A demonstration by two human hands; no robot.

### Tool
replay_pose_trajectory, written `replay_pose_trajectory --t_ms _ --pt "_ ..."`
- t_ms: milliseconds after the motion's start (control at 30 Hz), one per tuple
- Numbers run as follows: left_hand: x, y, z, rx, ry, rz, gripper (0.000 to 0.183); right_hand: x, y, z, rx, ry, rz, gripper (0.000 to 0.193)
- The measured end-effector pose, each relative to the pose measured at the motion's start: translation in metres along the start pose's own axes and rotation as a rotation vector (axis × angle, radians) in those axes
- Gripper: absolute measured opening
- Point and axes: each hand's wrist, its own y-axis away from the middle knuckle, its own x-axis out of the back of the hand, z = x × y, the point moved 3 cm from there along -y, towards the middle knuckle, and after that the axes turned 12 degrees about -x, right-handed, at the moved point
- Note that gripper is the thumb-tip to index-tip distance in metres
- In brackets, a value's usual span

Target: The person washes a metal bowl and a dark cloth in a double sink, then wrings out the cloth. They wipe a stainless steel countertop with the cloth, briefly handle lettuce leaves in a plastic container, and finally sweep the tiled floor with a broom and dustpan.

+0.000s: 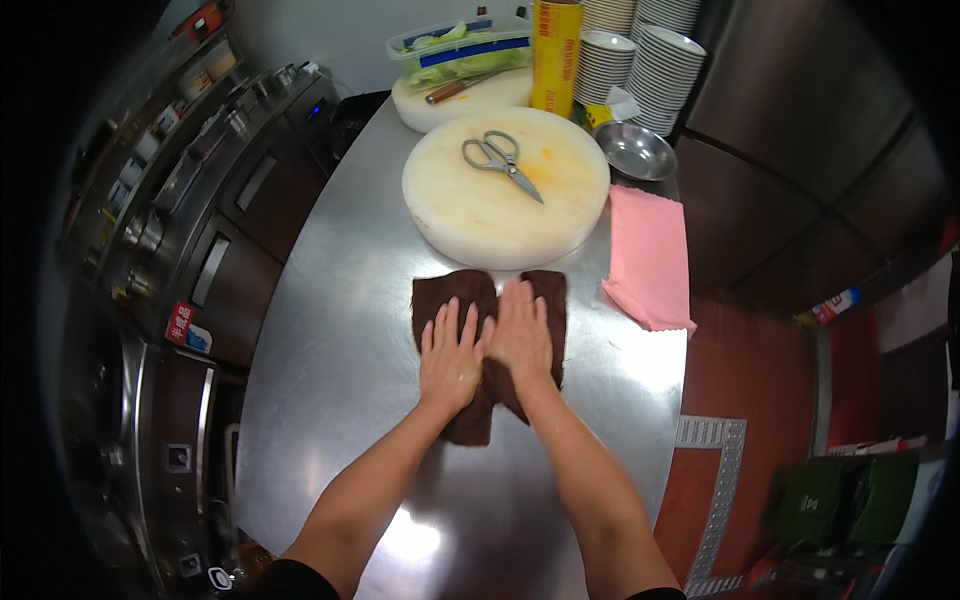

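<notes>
A dark brown cloth lies on the steel table, its two halves parted by a narrow gap at the far edge. On its left half my left hand rests flat with the fingers stretched out. Beside it, my right hand presses flat on the right half. The hands touch or nearly touch along the thumbs. Beyond the cloth stands a thick round white cutting board, and grey scissors lie on top of it. A pink cloth is at the right edge of the table.
Behind are a second round board with a knife, a clear tub of green leaves, a yellow roll, stacked bowls and a metal bowl. Steel counters line the left; a steel cabinet stands right.
</notes>
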Motion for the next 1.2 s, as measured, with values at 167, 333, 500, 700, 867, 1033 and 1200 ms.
replay_pose_trajectory --t_ms 167,333,500,700,867,1033,1200 --pt "0.01 0.104 0.035 -0.139 0.008 -0.154 0.054 0.027 0.132 -0.002 0.078 -0.105 -0.041 0.057" --pt "-0.003 0.034 0.091 -0.374 0.083 -0.055 0.053 0.058 0.109 0.068 -0.265 0.068 0.137 0.061" --pt "-0.024 -0.041 0.167 -0.536 0.171 0.048 0.05 0.092 0.086 0.154 -0.527 0.201 0.305 0.064" --pt "-0.026 -0.038 0.208 -0.646 0.175 0.051 0.047 0.124 0.11 0.177 -0.896 -0.05 0.015 0.063" --pt "-0.01 0.046 0.239 -0.72 0.229 0.031 0.051 0.138 0.208 0.165 -1.031 -0.144 -0.124 0.055" --pt "0.014 0.169 0.258 -0.796 0.323 -0.057 0.055 0.136 0.349 0.132 -1.122 -0.11 0.002 0.049" --pt "0.037 0.296 0.251 -0.844 0.435 -0.099 0.055 0.117 0.488 0.082 -1.068 0.166 0.219 0.056"
